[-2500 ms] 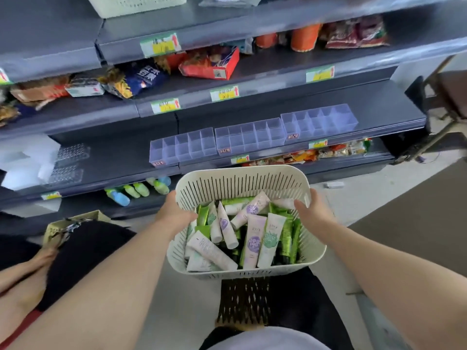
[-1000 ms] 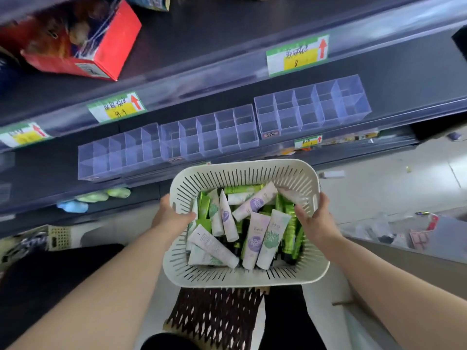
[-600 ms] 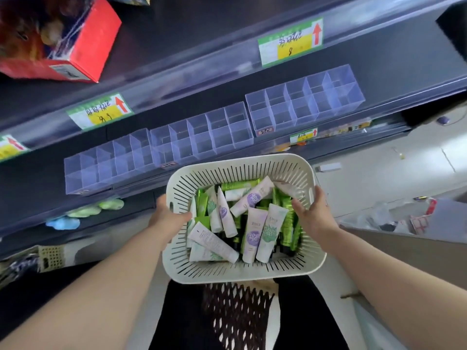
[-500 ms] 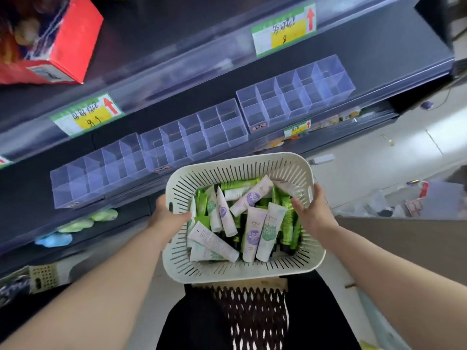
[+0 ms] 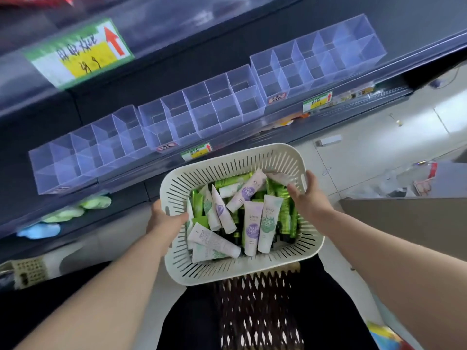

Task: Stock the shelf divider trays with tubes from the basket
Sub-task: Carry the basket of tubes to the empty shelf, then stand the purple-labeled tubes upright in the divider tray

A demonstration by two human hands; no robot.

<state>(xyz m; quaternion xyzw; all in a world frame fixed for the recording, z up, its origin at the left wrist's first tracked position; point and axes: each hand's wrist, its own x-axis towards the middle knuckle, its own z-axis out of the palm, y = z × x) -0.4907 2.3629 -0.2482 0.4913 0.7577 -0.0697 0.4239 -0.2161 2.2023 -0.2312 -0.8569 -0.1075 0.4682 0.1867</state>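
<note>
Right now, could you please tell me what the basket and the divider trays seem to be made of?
Basket: likely matte cream plastic, moulded with slotted walls. Divider trays: clear glossy plastic, perhaps acrylic; the shelf shows through the thin walls.

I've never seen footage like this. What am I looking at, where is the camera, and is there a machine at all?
No machine here: these are a person's two bare hands. The one picture comes from a wide-angle camera worn on the head, looking forward and down, so the arms reach in from below. The left hand and the right hand each hold a side of a pale slotted basket full of white and green tubes. Ahead, on a dark shelf, stand three clear divider trays with no tubes in them. A price label sits on the shelf edge above.
</note>
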